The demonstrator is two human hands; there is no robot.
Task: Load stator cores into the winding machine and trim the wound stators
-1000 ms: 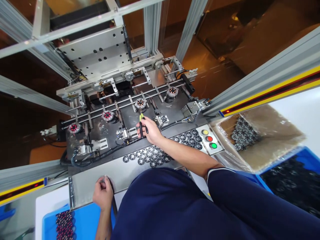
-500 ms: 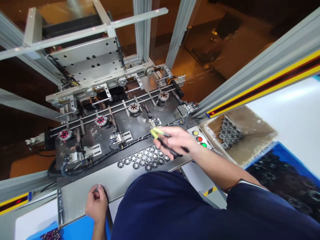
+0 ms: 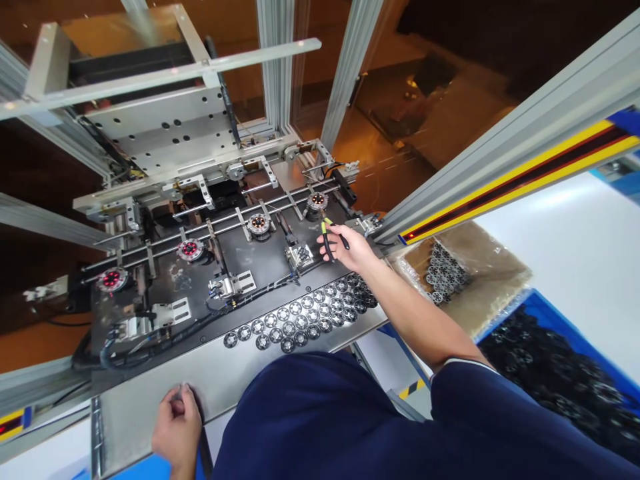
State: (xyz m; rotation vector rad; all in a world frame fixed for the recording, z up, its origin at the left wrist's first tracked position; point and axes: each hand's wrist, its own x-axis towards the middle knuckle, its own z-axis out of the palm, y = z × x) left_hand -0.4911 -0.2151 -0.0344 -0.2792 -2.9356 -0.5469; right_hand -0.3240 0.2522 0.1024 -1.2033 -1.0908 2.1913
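1. In the head view, against 0.5 s earlier, the right hand [image 3: 353, 247] is now farther forward, off the rows of dark discs [image 3: 289, 328] and up by the rightmost round fixture [image 3: 317, 201]; the left hand [image 3: 177, 421] keeps its place on the metal ledge [image 3: 133, 408].
2. The right hand is curled round the 2 handles of yellow-green and black pliers [image 3: 325, 235]. The handles stand spread, with the fingers round 1 side and the thumb side over the other.
3. The pliers lie between the right hand and the rightmost fixture. Their long axis runs from the hand forward and a little left, so the nose points at the fixture's near side. Whether the tip touches it is too small to tell.
4. The right hand is much the nearer of the 2; the left is well apart, low and to the left.
5. The left hand is loosely closed, thumb against forefinger, knuckles by the ledge's front edge. Whether it has hold of anything, I cannot tell.
6. 3 more lit fixtures stand in line to the left, the nearest being the second fixture [image 3: 259, 225]. The discs lie in rows below the right forearm.
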